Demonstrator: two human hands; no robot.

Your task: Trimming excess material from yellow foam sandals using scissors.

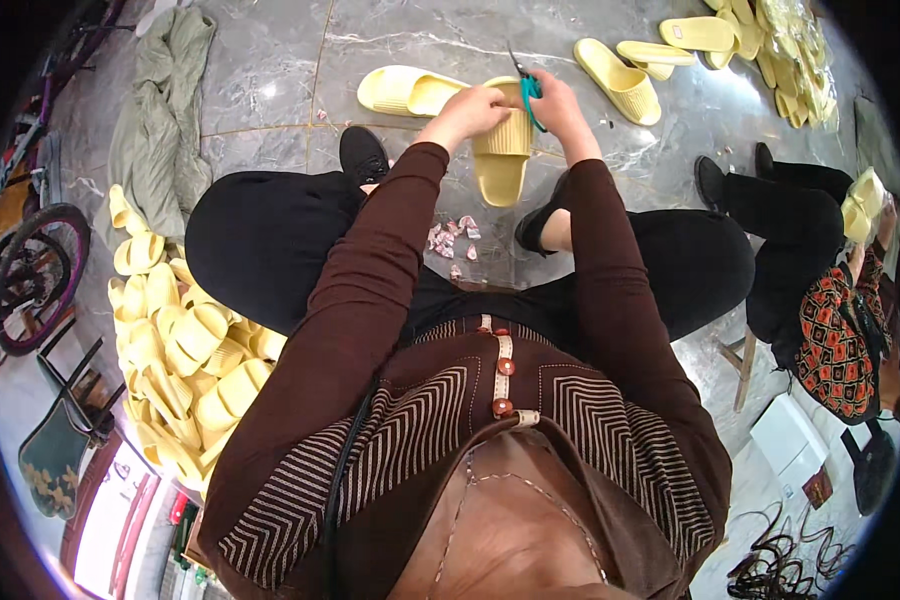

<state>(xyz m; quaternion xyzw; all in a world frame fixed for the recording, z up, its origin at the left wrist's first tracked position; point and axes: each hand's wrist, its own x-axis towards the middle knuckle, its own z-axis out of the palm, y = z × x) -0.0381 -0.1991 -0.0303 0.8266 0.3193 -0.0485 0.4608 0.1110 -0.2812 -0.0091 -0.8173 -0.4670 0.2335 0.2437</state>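
Observation:
My left hand (473, 112) is closed on a yellow slipper (500, 172), which I hold over the floor between my feet, its rounded sole end toward me. In my right hand (562, 110), at the slipper's right side, is a pair of scissors (530, 98) with teal handles and dark blades pointing away from me. Whether the blades touch the slipper I cannot tell. Another yellow slipper (400, 90) lies on the floor just left of my hands. Small pink-and-white scraps (454, 238) are scattered between my feet.
A large heap of yellow slippers (190, 340) is beside my left leg. Loose slippers (618, 82) lie ahead right, near a plastic-wrapped stack (798, 65). A co-worker (800, 215) sits at right, holding slippers (863, 205). Grey-green cloth (165, 110) and a bicycle wheel (40, 275) are left.

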